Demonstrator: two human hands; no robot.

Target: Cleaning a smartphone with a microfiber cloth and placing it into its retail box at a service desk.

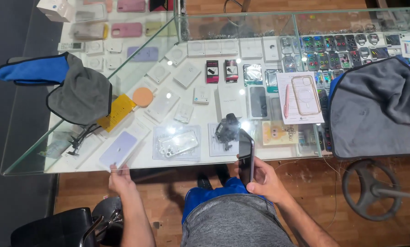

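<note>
My right hand (265, 179) grips a dark smartphone (246, 154) held on edge, just below the glass counter's front edge (168, 168). My left hand (120, 179) is at that edge further left and pinches a thin clear sheet (119, 170) that is hard to make out. A lilac phone case (118, 149) lies under the glass right above the left hand. A clear case in a sleeve (177, 143) lies between the two hands, under the glass.
A grey and blue cloth (79, 93) lies on the counter's left, another grey cloth (378, 110) at the right. Inside the case are white boxes, cases and small packages. A stool base (371, 188) stands right; a black chair (54, 228) lower left.
</note>
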